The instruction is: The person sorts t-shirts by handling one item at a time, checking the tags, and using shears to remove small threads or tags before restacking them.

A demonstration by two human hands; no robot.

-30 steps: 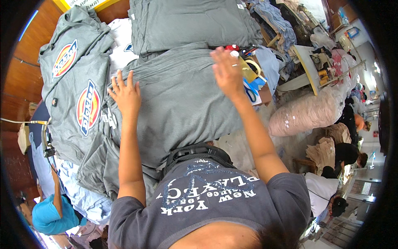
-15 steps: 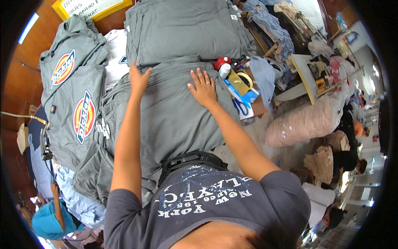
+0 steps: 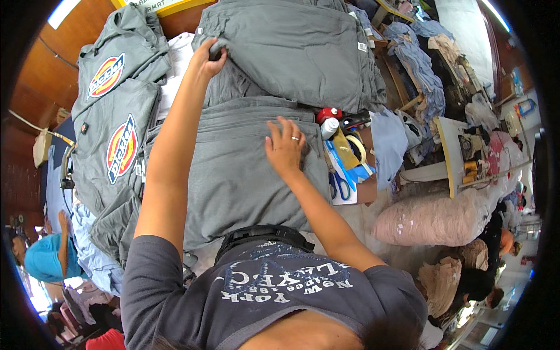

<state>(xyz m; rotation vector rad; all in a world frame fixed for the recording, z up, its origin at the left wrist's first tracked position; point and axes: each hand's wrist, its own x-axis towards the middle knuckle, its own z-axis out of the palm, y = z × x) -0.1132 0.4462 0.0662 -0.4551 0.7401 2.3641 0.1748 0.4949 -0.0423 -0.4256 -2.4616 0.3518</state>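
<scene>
In front of me lie two piles of folded grey garments, a near pile (image 3: 239,160) and a far pile (image 3: 297,55). My left hand (image 3: 207,61) reaches to the left side of the far pile. Its thumb and fingers pinch the edge of the top grey garment, whose cloth bunches up between them. Over the right part of the near pile is my right hand (image 3: 284,149), fingers apart and somewhat bent, with nothing held; whether it rests on the cloth I cannot tell.
Grey hooded garments (image 3: 105,134) with large printed emblems hang or lie along the left. A box of supplies (image 3: 366,189) beside the near pile carries scissors (image 3: 341,185), a tape roll (image 3: 357,149) and a white bottle (image 3: 329,127). A pinkish bundle (image 3: 431,219) stands on the right. Other people work farther off.
My left hand has moved farther forward and taken hold of the far pile's top garment, lifting its left edge. My right hand has stayed over the near pile, its fingers now more bent.
</scene>
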